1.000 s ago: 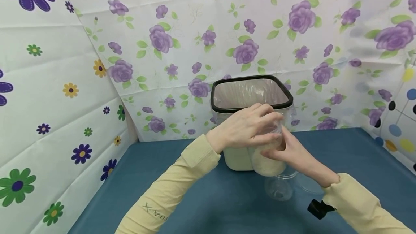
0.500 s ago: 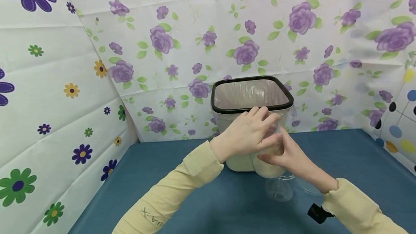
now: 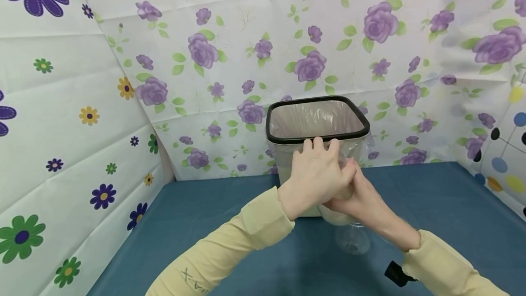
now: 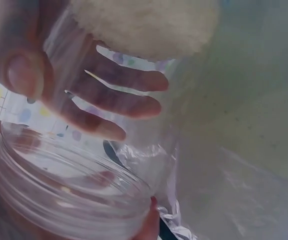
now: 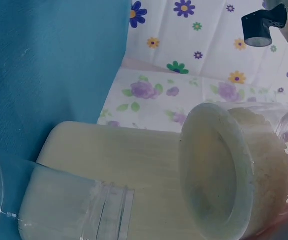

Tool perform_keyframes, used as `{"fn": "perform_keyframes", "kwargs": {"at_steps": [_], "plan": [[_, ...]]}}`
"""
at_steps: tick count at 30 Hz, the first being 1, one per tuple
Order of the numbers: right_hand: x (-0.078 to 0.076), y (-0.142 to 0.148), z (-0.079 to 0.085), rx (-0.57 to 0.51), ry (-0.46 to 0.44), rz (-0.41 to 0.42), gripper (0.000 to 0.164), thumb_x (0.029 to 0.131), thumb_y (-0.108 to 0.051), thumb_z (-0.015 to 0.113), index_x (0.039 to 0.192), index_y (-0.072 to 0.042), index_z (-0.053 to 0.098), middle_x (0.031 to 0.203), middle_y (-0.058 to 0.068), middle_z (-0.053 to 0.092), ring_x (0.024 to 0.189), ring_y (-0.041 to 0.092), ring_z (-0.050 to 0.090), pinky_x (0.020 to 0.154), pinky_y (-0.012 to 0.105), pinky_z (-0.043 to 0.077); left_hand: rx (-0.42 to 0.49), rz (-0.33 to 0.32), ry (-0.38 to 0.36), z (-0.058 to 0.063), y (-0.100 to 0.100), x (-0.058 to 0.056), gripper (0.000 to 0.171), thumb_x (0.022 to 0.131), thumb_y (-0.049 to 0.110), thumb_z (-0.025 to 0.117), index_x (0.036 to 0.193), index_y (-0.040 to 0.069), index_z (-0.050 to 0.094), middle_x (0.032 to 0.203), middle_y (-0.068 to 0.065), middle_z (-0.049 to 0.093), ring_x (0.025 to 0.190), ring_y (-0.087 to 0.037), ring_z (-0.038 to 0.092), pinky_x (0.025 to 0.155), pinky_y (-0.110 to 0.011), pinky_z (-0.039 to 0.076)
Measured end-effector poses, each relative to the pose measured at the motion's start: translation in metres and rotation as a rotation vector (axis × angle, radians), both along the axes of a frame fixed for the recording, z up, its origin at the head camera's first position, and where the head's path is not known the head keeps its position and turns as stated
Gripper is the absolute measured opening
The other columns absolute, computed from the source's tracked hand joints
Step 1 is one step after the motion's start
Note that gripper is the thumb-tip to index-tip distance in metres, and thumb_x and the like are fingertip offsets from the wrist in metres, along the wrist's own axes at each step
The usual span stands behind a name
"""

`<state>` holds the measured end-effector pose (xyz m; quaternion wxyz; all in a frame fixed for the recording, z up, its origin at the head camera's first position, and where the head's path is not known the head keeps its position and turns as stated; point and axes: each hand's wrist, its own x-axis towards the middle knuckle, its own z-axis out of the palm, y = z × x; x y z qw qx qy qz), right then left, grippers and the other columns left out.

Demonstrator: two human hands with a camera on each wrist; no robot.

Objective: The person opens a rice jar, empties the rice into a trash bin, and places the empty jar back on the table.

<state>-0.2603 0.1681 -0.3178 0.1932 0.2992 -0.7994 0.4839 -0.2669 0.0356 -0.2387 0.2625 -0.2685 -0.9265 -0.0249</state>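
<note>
Jar [image 5: 216,172] asks steady turning, we think: our left hand [image 3: 314,175] curls round its top [image 4: 68,202], right hand [image 3: 365,200] round its body [image 3: 337,216].

My sleeves [image 3: 263,218] are pale yellow. Before the cream, black-rimmed bin [image 3: 284,159], my jar [image 4: 73,180] is clear with off-white contents [image 4: 149,25]; behind the bin, purple roses [image 3: 310,65] cover white cloth [image 3: 230,13].

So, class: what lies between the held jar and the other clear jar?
Nothing: the right wrist view shows bare space between the held jar and the other clear jar, trash bin behind.
</note>
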Motion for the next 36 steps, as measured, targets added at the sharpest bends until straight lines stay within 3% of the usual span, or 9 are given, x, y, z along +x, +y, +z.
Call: {"fn": "perform_keyframes", "kwargs": {"at_steps": [3, 8, 11, 14, 16, 21, 24, 27, 36], "plan": [[0.001, 0.0, 0.0, 0.014, -0.005, 0.004, 0.08, 0.076, -0.008, 0.073, 0.138, -0.01, 0.022, 0.131, 0.007, 0.036, 0.11, 0.018, 0.043, 0.084, 0.032, 0.039, 0.037, 0.017, -0.052, 0.0, 0.0, 0.002, 0.039, 0.091, 0.047, 0.035, 0.096, 0.013, 0.053, 0.083, -0.007, 0.045, 0.069, -0.02, 0.038, 0.05, -0.034, 0.036], [0.003, 0.002, 0.004, 0.034, -0.154, -0.031, 0.08, 0.079, -0.019, 0.071, 0.137, -0.001, 0.02, 0.13, 0.016, 0.032, 0.113, 0.03, 0.04, 0.084, 0.048, 0.035, 0.065, -0.016, -0.17, 0.005, -0.006, 0.006, 0.05, 0.086, 0.06, 0.032, 0.089, 0.014, 0.05, 0.082, -0.005, 0.041, 0.071, -0.019, 0.038, 0.051, -0.031, 0.036], [0.004, 0.003, 0.008, 0.05, -0.188, -0.049, 0.074, 0.079, -0.024, 0.071, 0.135, -0.003, 0.026, 0.13, 0.016, 0.032, 0.111, 0.03, 0.041, 0.083, 0.05, 0.036, 0.054, -0.036, -0.223, 0.012, -0.012, 0.009, 0.067, 0.081, 0.071, 0.028, 0.098, 0.011, 0.053, 0.088, -0.006, 0.045, 0.074, -0.019, 0.04, 0.053, -0.028, 0.038], [0.006, 0.005, 0.011, 0.024, -0.208, -0.005, 0.071, 0.081, -0.022, 0.07, 0.137, -0.011, 0.029, 0.133, 0.011, 0.031, 0.115, 0.028, 0.039, 0.086, 0.05, 0.035, 0.047, -0.095, -0.207, 0.02, -0.019, 0.008, 0.075, 0.081, 0.072, 0.028, 0.114, 0.009, 0.051, 0.1, -0.007, 0.049, 0.083, -0.021, 0.044, 0.058, -0.028, 0.041], [0.008, 0.007, 0.013, 0.019, -0.239, 0.005, 0.074, 0.081, -0.023, 0.07, 0.139, -0.014, 0.025, 0.125, 0.013, 0.038, 0.107, 0.029, 0.043, 0.081, 0.047, 0.037, 0.042, -0.185, -0.15, 0.024, -0.025, 0.005, 0.071, 0.085, 0.066, 0.033, 0.123, 0.009, 0.048, 0.108, -0.008, 0.049, 0.091, -0.022, 0.045, 0.064, -0.028, 0.043], [0.007, 0.011, 0.014, -0.04, -0.288, 0.123, 0.076, 0.083, -0.014, 0.066, 0.141, -0.015, 0.017, 0.12, 0.014, 0.041, 0.102, 0.025, 0.047, 0.079, 0.044, 0.04, -0.009, -0.544, -0.073, 0.034, -0.042, -0.005, 0.051, 0.09, 0.044, 0.05, 0.128, 0.009, 0.047, 0.118, -0.006, 0.044, 0.1, -0.02, 0.043, 0.079, -0.026, 0.039], [0.005, 0.012, 0.012, -0.093, -0.298, 0.237, 0.075, 0.085, -0.005, 0.062, 0.142, -0.016, 0.016, 0.134, 0.012, 0.032, 0.115, 0.023, 0.043, 0.085, 0.044, 0.039, -0.065, -0.705, -0.061, 0.036, -0.048, -0.009, 0.047, 0.089, 0.039, 0.056, 0.126, 0.011, 0.049, 0.119, -0.005, 0.043, 0.102, -0.018, 0.043, 0.081, -0.024, 0.036], [0.005, 0.013, 0.011, -0.095, -0.293, 0.277, 0.073, 0.085, -0.002, 0.061, 0.141, -0.016, 0.017, 0.127, 0.014, 0.04, 0.109, 0.023, 0.049, 0.081, 0.04, 0.043, -0.1, -0.791, -0.024, 0.036, -0.052, -0.013, 0.048, 0.087, 0.039, 0.059, 0.125, 0.011, 0.051, 0.119, -0.004, 0.045, 0.104, -0.018, 0.043, 0.085, -0.024, 0.034], [0.006, 0.011, 0.014, -0.108, -0.275, 0.388, 0.058, 0.085, 0.003, 0.057, 0.134, -0.004, 0.026, 0.116, 0.018, 0.047, 0.103, 0.025, 0.052, 0.079, 0.038, 0.045, -0.121, -0.906, -0.008, 0.031, -0.054, -0.021, 0.05, 0.083, 0.04, 0.063, 0.123, 0.012, 0.055, 0.125, -0.007, 0.043, 0.114, -0.017, 0.037, 0.096, -0.024, 0.024]]}}
